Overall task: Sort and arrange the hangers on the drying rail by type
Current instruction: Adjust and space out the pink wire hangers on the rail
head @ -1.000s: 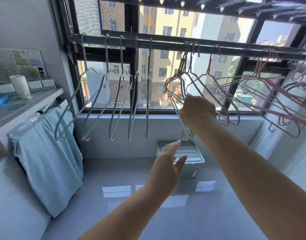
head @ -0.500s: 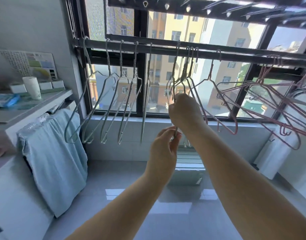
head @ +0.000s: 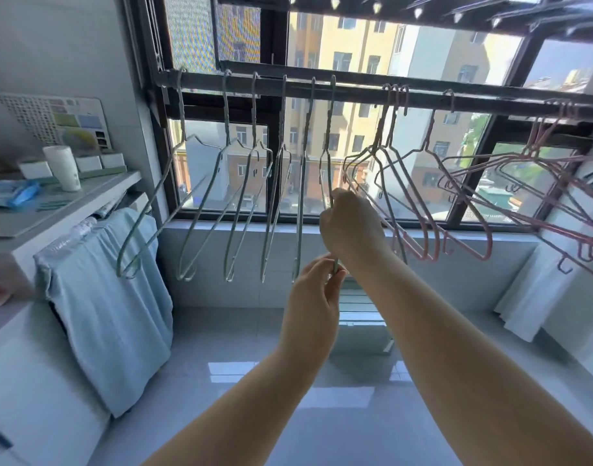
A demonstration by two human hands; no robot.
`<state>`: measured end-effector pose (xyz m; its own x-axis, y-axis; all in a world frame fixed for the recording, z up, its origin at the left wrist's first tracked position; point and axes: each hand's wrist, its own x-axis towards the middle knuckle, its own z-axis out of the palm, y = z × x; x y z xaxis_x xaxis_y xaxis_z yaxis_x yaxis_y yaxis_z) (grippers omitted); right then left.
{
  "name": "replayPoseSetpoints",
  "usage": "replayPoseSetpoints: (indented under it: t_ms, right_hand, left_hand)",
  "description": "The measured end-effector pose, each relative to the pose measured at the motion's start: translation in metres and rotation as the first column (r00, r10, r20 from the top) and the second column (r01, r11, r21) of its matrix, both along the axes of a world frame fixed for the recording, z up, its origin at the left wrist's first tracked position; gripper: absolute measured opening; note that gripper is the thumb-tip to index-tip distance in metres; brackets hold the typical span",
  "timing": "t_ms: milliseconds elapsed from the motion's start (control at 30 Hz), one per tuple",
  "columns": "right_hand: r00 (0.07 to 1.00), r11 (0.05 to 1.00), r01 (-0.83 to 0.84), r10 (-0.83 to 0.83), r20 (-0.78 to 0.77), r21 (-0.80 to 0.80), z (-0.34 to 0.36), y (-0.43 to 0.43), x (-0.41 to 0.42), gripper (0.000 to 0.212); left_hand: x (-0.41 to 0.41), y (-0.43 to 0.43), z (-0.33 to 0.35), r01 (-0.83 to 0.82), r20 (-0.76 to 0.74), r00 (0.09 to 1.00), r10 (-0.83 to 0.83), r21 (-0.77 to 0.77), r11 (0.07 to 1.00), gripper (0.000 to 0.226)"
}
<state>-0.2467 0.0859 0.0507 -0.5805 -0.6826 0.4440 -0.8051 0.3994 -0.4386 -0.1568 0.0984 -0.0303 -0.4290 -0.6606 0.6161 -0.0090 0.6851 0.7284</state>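
Where the white surface (head: 53,213) runs along the left wall, it carries a white paper cup (head: 62,167), a blue plastic packet (head: 16,193) and small white boxes (head: 100,161); a pale blue cloth (head: 113,297) hangs off its near edge. Glossy grey tiled floor (head: 221,381). Far wall is a dark-framed window (head: 274,156) with yellow buildings beyond.

The dark metal drying rail (head: 355,92) spans the window, left to right. On its left part: five silver-grey wire hangers (head: 227,210), spaced apart. Sixth grey wire hanger (head: 328,156) hooked on the rail just right of them. On the right part: pink wire hangers (head: 422,196), some bunched, those at far right blurred.

The right hand (head: 352,227) is closed round the sixth hanger's wire below its neck. The left hand (head: 317,290), lower and nearer, pinches the same hanger's bottom end between thumb and fingertips.

Versus 0.5 s ago: the held hanger's hook stood close to the pink bunch; it now sits beside the grey group, with a clear gap to the pink ones. Both hands keep their grip. The camera view has dropped slightly, with more floor showing. One second ago the left hand was spread and free.
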Motion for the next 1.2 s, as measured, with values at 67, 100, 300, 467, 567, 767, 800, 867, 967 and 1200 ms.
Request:
replayPoseSetpoints:
  t_ms: [67, 100, 300, 467, 567, 767, 800, 867, 967, 1200]
  right_hand:
    - [1.0, 1.0, 0.007, -0.007, -0.005, 0.02, -0.001, 0.002, -0.002, 0.028]
    - [1.0, 0.999, 0.014, -0.014, -0.005, 0.042, -0.002, 0.003, -0.004, 0.03]
    - [0.955, 0.986, 0.162, -0.145, -0.259, 0.046, 0.0, 0.027, -0.016, 0.03]
    - [0.922, 0.927, 0.347, -0.311, -0.23, 0.14, 0.003, 0.049, -0.041, 0.049]
    - [0.936, 0.913, 0.344, -0.315, -0.154, 0.218, -0.008, 0.05, -0.047, 0.065]
    - [0.976, 0.984, 0.177, -0.172, 0.13, -0.024, -0.022, 0.045, -0.053, 0.028]
    - [0.979, 0.985, 0.152, -0.139, 0.15, -0.083, -0.023, 0.044, -0.053, 0.027]
    - [0.981, 0.983, 0.117, -0.092, 0.168, -0.141, -0.022, 0.04, -0.05, 0.029]
    - [0.984, 0.984, 0.077, -0.049, 0.171, -0.16, -0.018, 0.035, -0.044, 0.03]
    - [0.977, 0.989, 0.013, 0.019, 0.214, -0.148, -0.011, 0.021, -0.029, 0.028]
  left_hand:
    - [-0.001, 0.001, -0.002, 0.002, 0.009, 1.0, -0.002, -0.007, 1.0, 0.018]
    - [-0.002, 0.002, -0.002, 0.002, 0.016, 1.0, -0.002, -0.005, 1.0, 0.019]
    - [-0.007, 0.005, -0.013, 0.071, 0.1, 0.992, -0.077, 0.06, 0.996, 0.013]
    - [-0.005, 0.014, -0.024, 0.129, 0.142, 0.98, -0.14, 0.085, 0.988, 0.027]
    - [-0.004, 0.022, -0.03, 0.117, 0.12, 0.984, -0.128, 0.099, 0.988, 0.049]
    - [-0.008, 0.037, -0.052, 0.039, 0.301, 0.943, -0.143, 0.329, 0.944, 0.069]
    - [-0.009, 0.039, -0.053, 0.047, 0.314, 0.936, -0.16, 0.339, 0.94, 0.064]
    - [-0.011, 0.045, -0.049, 0.091, 0.248, 0.955, -0.16, 0.266, 0.96, 0.053]
    - [-0.016, 0.052, -0.034, 0.125, 0.141, 0.98, -0.137, 0.096, 0.988, 0.053]
    - [-0.027, 0.033, -0.016, 0.084, 0.131, 0.987, -0.09, 0.051, 0.995, 0.056]
